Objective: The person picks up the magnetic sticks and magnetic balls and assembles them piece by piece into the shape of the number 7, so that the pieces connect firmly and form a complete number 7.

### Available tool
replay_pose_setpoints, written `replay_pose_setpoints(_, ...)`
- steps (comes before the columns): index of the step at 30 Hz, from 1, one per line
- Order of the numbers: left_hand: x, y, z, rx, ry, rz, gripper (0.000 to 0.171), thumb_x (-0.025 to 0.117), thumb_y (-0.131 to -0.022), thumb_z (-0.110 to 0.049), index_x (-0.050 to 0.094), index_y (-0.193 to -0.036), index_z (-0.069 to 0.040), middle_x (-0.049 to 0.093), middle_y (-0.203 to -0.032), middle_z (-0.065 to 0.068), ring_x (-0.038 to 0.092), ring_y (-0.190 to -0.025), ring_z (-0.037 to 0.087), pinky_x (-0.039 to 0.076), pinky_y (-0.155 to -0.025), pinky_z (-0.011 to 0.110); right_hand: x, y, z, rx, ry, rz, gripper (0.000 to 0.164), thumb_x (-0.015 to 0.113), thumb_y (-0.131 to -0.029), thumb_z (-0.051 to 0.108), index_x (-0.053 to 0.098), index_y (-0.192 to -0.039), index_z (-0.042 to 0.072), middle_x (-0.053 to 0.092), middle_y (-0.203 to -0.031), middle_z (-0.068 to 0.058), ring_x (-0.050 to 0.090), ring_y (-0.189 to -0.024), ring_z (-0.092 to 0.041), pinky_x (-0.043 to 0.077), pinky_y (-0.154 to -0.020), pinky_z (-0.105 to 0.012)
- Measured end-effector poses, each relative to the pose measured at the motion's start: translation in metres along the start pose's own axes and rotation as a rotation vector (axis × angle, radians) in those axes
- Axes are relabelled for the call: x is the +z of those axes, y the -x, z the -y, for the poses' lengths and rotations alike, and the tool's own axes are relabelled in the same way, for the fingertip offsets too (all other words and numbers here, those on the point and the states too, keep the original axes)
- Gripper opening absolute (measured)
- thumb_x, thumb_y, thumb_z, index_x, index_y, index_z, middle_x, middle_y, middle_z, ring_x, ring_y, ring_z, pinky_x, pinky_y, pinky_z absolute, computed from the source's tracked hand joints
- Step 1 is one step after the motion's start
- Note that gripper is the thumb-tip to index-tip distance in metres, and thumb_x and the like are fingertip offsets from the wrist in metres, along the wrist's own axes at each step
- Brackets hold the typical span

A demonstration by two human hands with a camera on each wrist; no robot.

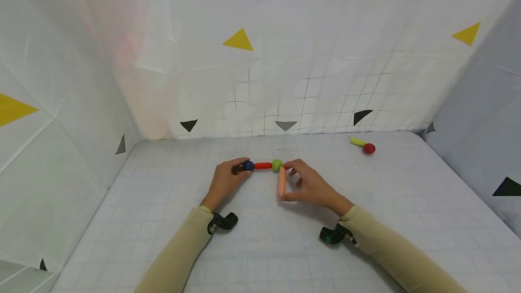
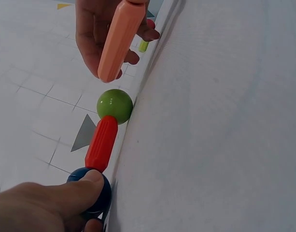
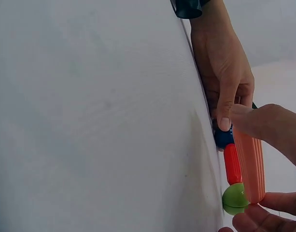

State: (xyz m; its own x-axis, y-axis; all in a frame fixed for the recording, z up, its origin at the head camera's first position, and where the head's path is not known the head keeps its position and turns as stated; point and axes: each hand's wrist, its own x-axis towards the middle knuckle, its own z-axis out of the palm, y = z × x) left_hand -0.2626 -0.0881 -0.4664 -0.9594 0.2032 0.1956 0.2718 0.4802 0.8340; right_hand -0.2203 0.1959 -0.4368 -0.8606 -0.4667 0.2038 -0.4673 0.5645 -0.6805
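My left hand (image 1: 228, 180) pinches a dark blue ball (image 1: 248, 165) between thumb and fingers. A short red rod (image 1: 262, 166) runs from that ball to a green ball (image 1: 277, 165), the three in a line low over the white table. Between the thumb and fingertips of my right hand (image 1: 307, 184) is an orange ribbed rod (image 1: 281, 181), held by its two ends. In the head view its far end is close beside the green ball; in the left wrist view a gap shows between the orange rod (image 2: 121, 41) and the green ball (image 2: 115, 106).
At the back right of the table lies a yellow-green rod (image 1: 358, 142) with a red ball (image 1: 369, 148) at its end. White sheet walls with yellow, black and grey triangles surround the table (image 1: 252, 248). Each wrist wears a dark camera mount (image 1: 221, 222).
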Motion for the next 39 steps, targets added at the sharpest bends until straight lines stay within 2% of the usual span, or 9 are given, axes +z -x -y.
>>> replay_pose_setpoints(18, 0.000, 0.001, 0.000, 0.025, -0.018, 0.008, 0.045, 0.080, -0.094, -0.015, 0.070, -0.138, -0.014, 0.074, -0.114, 0.006, 0.067, -0.095, 0.019, 0.055, -0.089, 0.041, 0.007, -0.001, 0.004, 0.030, 0.009, 0.029, 0.083, 0.095, -0.077, 0.034, 0.054, -0.143, 0.006, 0.055, -0.133, -0.005, 0.057, -0.109, -0.022, 0.056, -0.085, -0.038)
replay_pose_setpoints(32, -0.002, 0.001, -0.001, 0.040, -0.052, 0.019, 0.044, 0.080, -0.094, -0.016, 0.070, -0.138, -0.017, 0.075, -0.112, 0.005, 0.067, -0.094, 0.017, 0.054, -0.089, 0.042, 0.013, -0.002, -0.001, -0.009, 0.045, 0.008, 0.081, 0.095, -0.078, 0.032, 0.054, -0.142, 0.005, 0.057, -0.128, -0.004, 0.058, -0.108, -0.021, 0.055, -0.083, -0.038)
replay_pose_setpoints(39, -0.002, 0.002, -0.001, 0.039, -0.063, 0.017, 0.043, 0.079, -0.095, -0.018, 0.071, -0.137, -0.020, 0.075, -0.112, 0.004, 0.066, -0.095, 0.017, 0.054, -0.089, 0.039, 0.016, -0.002, -0.002, -0.029, 0.032, -0.023, 0.079, 0.094, -0.079, 0.025, 0.053, -0.142, 0.003, 0.059, -0.121, -0.004, 0.058, -0.106, -0.022, 0.054, -0.080, -0.037)
